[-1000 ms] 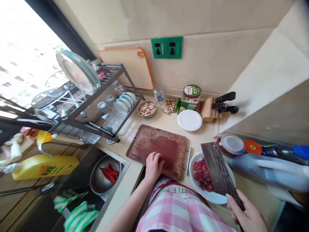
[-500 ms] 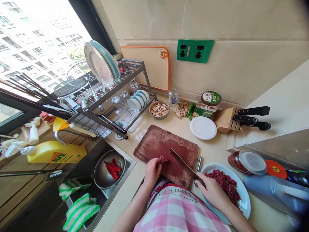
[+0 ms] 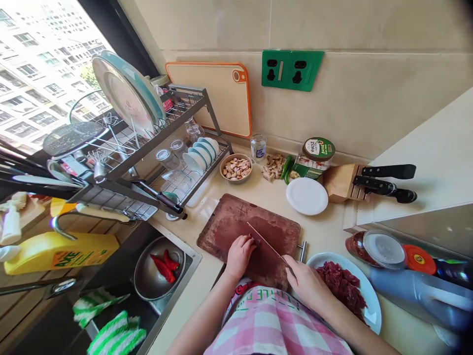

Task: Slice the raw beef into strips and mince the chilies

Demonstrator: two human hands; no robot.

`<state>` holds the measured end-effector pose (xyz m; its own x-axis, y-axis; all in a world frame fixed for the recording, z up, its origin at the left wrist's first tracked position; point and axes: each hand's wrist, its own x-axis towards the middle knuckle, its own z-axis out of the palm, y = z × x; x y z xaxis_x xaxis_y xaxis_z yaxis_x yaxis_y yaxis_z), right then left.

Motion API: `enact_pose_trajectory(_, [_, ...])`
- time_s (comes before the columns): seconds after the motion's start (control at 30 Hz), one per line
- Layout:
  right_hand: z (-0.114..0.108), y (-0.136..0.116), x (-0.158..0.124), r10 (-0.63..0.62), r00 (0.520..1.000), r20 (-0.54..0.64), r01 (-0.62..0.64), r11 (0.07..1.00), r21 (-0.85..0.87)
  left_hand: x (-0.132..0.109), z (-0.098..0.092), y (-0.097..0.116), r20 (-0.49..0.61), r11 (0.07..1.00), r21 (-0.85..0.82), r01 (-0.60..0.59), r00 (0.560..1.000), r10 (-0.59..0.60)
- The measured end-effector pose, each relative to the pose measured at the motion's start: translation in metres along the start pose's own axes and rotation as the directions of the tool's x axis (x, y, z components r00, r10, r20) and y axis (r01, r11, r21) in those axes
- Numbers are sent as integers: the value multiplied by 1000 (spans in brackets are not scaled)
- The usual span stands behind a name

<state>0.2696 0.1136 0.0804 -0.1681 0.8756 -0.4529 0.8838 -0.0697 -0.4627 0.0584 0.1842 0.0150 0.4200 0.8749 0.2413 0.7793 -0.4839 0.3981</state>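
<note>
On the brown cutting board (image 3: 225,217) my left hand (image 3: 240,252) presses down with curled fingers on a small piece of dark red meat (image 3: 257,241), mostly hidden beneath them. My right hand (image 3: 301,278) grips the handle of a kitchen knife (image 3: 268,244). Its blade stands nearly edge-on to me, right beside the meat and my left fingertips. Sliced red meat (image 3: 342,288) is heaped on a pale oval plate (image 3: 374,308) to the right of the board, close to my right forearm.
Behind the board are a bowl of garlic cloves (image 3: 236,169), ginger (image 3: 274,166), green chillies (image 3: 286,168), a white plate (image 3: 306,196) and a knife block (image 3: 340,182). A dish rack (image 3: 148,148) and a sink holding a pan with red chillies (image 3: 164,265) lie left. Jars and a bottle (image 3: 417,296) stand right.
The knife has moved left, up against the meat, and its blade has turned more upright. My left fingers have closed down over the meat. The camera view has shifted slightly.
</note>
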Motion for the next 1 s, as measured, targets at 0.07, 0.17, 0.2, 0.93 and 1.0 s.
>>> enact_pose_trajectory(0.07, [-4,-9,4,-38,999,3,38,999,-20,0,-1,0,6,1000,-2,0,1000,0])
enact_pose_trajectory(0.17, [-9,-20,5,-47,998,38,51,993,-110,-3,-1,-2,-15,1000,23,1,1000,-1])
enact_pose_trajectory(0.2, [-10,-22,4,-37,998,52,44,988,-145,-4,0,-3,-23,999,33,-1,1000,2])
enact_pose_trajectory(0.93, [-15,-32,45,-54,987,153,94,959,-267,-12,11,-2,-93,992,-93,89,991,-98])
enact_pose_trajectory(1.0, [-21,-20,25,-48,987,150,84,966,-244,-11,11,-1,-108,991,-94,94,989,-104])
